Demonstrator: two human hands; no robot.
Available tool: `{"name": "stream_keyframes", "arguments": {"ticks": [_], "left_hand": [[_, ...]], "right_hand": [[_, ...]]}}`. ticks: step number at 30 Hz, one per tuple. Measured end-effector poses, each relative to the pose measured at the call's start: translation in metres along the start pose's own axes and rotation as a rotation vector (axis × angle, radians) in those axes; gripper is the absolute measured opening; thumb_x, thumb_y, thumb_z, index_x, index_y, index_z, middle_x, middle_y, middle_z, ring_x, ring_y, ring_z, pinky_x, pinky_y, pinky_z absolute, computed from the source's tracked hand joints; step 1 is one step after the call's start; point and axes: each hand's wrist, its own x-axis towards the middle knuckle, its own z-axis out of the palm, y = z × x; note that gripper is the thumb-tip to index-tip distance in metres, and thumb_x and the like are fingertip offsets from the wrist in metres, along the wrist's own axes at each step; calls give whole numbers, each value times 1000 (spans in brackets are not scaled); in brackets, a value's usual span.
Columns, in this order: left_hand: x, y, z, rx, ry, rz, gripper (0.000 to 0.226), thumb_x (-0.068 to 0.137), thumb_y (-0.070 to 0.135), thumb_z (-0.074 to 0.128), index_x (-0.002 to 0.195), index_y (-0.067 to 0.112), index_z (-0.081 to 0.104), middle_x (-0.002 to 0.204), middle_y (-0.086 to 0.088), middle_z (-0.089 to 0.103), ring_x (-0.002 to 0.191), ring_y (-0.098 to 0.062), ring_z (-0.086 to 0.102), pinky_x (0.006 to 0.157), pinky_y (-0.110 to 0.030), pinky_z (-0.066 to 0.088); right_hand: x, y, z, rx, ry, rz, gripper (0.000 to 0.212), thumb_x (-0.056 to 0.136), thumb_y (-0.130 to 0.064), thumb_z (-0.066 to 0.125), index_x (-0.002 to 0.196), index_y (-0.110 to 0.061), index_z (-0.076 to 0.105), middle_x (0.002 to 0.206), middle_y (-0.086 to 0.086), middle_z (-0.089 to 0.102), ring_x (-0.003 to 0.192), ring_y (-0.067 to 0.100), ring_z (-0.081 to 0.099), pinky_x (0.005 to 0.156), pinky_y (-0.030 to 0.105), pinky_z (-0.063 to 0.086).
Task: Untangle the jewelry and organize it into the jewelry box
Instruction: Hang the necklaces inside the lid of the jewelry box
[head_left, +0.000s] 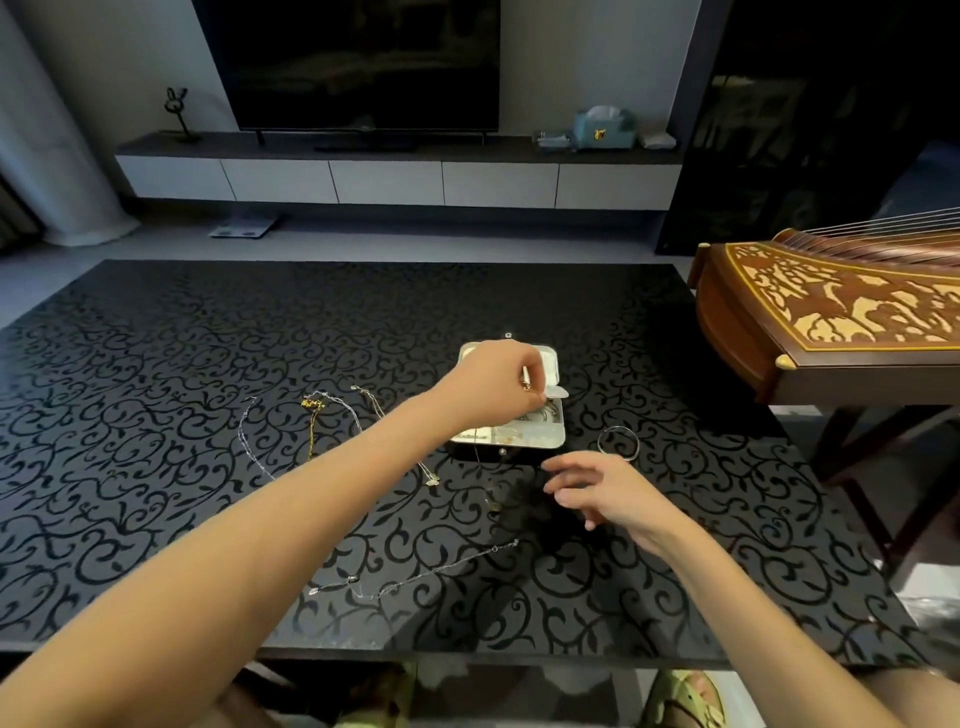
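Note:
A small open jewelry box with a pale lining sits mid-table, several pieces inside it. My left hand hovers over the box and pinches a small gold piece between thumb and fingers. My right hand floats in front of the box with fingers loosely spread, holding nothing. A silver bangle lies right of the box. A silver chain tangled with a gold chain lies to the left. Another thin necklace lies near the front, and a chain with a pendant runs under my left forearm.
The table is black with a swirl pattern. A wooden zither on a stand juts in at the right, close to the table edge. A TV console stands beyond the table.

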Motion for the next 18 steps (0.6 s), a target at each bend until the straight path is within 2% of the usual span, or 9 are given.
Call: {"name": "stream_keyframes", "arguments": {"ticks": [3,5,7,9,12,13,15,18], "left_hand": [[5,12,-2,28,-68,39,17,81,4,57,96,12,61,67,16,41,59,-1,41,54,-4,34],[7,18,-6,35,-118,49,18,82,7,56,99,12,58,69,16,41,61,-2,41,53,-9,34],[9,22,-12,27,-149,25,16,82,16,60,98,16,57,69,15,44,63,-3,43,56,-16,33],[11,24,-21,-2,-155,-5,18,79,19,64,95,20,57,70,13,47,62,-4,44,56,-21,33],[14,24,-39,-72,-166,-27,20,78,13,61,98,17,58,75,7,54,65,-9,51,55,-20,37],[16,24,-46,-113,-166,-31,21,78,11,58,99,15,58,76,5,56,66,-12,53,56,-22,40],[20,22,-58,-190,-133,-32,20,81,8,52,100,12,59,78,1,60,73,-17,58,65,-28,48],[33,8,-70,-280,36,-51,19,85,7,49,98,13,61,87,-4,66,86,-19,63,83,-37,52]], "right_hand": [[-4,-23,2,-3,57,-137,42,81,-1,68,119,-17,60,111,2,66,87,6,65,69,14,49],[-5,-43,3,60,22,-210,44,81,-3,69,121,-16,58,113,-2,66,102,5,62,80,14,48],[-4,-61,4,114,-23,-241,35,81,-4,68,113,-15,62,109,-1,69,105,8,63,88,20,45],[-1,-76,5,113,-37,-271,25,81,-5,68,106,-10,65,99,3,72,100,12,65,92,25,45],[0,-100,5,54,-29,-300,3,86,-8,65,86,-8,68,73,-1,66,72,13,65,73,21,51],[1,-110,4,21,-22,-314,10,87,-9,64,77,-9,66,64,-2,61,65,14,62,68,23,52],[3,-129,-2,-8,-10,-318,24,89,-7,60,65,-8,59,53,0,51,55,14,56,72,33,55],[3,-160,-17,-38,21,-344,22,93,-16,56,73,-6,60,52,0,45,51,11,51,72,33,55]]}}
